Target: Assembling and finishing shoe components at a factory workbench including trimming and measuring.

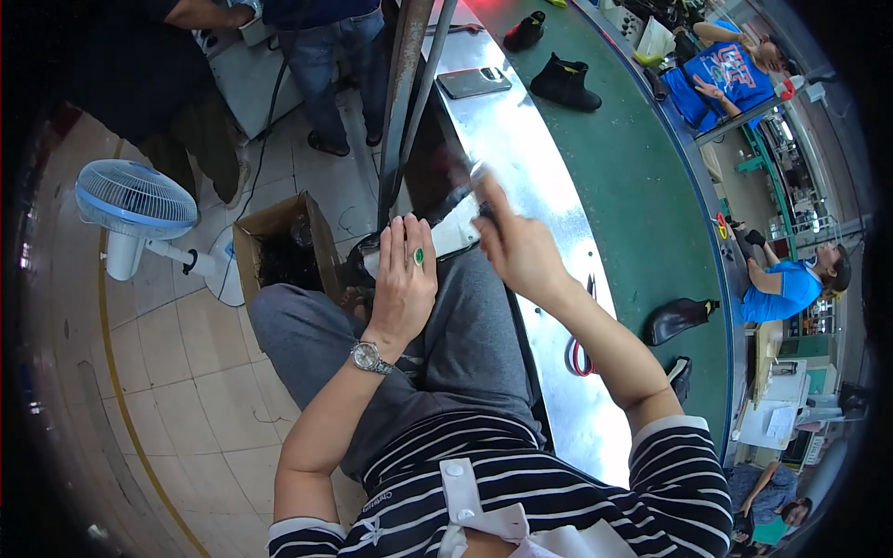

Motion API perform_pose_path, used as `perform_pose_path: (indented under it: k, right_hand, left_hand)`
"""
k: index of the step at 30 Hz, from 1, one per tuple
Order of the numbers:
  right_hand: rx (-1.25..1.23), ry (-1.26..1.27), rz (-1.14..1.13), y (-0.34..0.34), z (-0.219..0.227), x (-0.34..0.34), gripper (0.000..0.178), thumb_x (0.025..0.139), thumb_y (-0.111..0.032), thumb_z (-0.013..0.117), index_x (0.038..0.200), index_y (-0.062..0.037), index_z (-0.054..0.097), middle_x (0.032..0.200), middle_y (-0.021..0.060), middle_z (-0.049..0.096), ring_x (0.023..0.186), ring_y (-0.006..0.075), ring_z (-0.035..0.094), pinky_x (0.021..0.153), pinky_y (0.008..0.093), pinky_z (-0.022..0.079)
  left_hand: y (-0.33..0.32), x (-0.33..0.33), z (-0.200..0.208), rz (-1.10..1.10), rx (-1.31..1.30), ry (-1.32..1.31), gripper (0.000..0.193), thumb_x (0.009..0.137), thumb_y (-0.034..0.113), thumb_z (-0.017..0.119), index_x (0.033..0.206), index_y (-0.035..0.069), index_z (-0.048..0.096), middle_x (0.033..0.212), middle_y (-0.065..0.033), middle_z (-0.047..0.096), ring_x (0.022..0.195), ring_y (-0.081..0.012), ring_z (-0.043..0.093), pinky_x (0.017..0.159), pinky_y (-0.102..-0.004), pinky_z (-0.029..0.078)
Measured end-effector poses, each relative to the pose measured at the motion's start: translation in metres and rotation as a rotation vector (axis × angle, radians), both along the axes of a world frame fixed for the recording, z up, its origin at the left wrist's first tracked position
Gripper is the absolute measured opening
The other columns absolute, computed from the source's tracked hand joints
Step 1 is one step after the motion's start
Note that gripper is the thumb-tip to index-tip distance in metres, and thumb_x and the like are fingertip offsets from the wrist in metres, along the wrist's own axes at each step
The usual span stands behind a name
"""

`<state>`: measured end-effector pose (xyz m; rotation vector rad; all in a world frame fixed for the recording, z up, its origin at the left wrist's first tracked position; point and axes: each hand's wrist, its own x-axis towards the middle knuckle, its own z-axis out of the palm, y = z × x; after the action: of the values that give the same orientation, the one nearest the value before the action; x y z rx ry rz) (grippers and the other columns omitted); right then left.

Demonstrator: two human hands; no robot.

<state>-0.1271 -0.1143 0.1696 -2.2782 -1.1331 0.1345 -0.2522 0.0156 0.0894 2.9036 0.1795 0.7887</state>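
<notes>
My left hand lies flat over my lap, fingers stretched out together on the near end of a long white piece. Dark, shiny material shows beside the fingers; its kind is mostly hidden. My right hand is closed at the far end of the white piece, around what looks like a hand tool with a shiny metal end. Motion smears that end, so its exact kind is unclear. A watch is on my left wrist, and a ring with a green stone on a left finger.
A metal ledge on my right holds red-handled scissors and a phone. Beyond it, black boots stand on a green belt. To my left are a cardboard box and fan. Several people work around.
</notes>
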Motion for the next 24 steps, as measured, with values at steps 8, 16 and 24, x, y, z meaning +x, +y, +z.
perform_pose_path:
  k: [8, 16, 24]
  right_hand:
    - [0.121, 0.159, -0.064, 0.009, 0.012, -0.005, 0.065, 0.093, -0.018, 0.055, 0.15, -0.0131, 0.023, 0.067, 0.0244, 0.063, 0.065, 0.0445, 0.063, 0.062, 0.0537, 0.047]
    - [-0.032, 0.032, 0.067, 0.01, 0.023, -0.014, 0.067, 0.092, -0.016, 0.057, 0.15, -0.0127, 0.024, 0.068, 0.0234, 0.063, 0.062, 0.0445, 0.062, 0.059, 0.0521, 0.046]
    - [-0.286, -0.085, 0.129, 0.016, 0.029, -0.025, 0.071, 0.092, -0.015, 0.057, 0.152, -0.0191, 0.021, 0.065, 0.0216, 0.062, 0.062, 0.0403, 0.063, 0.057, 0.0469, 0.047]
  left_hand:
    - [-0.003, 0.001, 0.001, 0.046, 0.069, -0.055, 0.046, 0.082, -0.002, 0.057, 0.125, -0.017, 0.051, 0.121, -0.027, 0.054, 0.121, -0.0438, 0.051, 0.11, -0.0478, 0.037]
    - [-0.001, -0.003, 0.0, 0.069, 0.145, -0.038, 0.04, 0.083, -0.001, 0.058, 0.122, -0.013, 0.056, 0.122, -0.0275, 0.057, 0.123, -0.0418, 0.052, 0.11, -0.0473, 0.037]
    - [0.003, -0.002, -0.003, 0.037, 0.096, -0.153, 0.033, 0.083, 0.002, 0.056, 0.114, -0.008, 0.057, 0.111, -0.0252, 0.057, 0.12, -0.0423, 0.054, 0.11, -0.0457, 0.038]
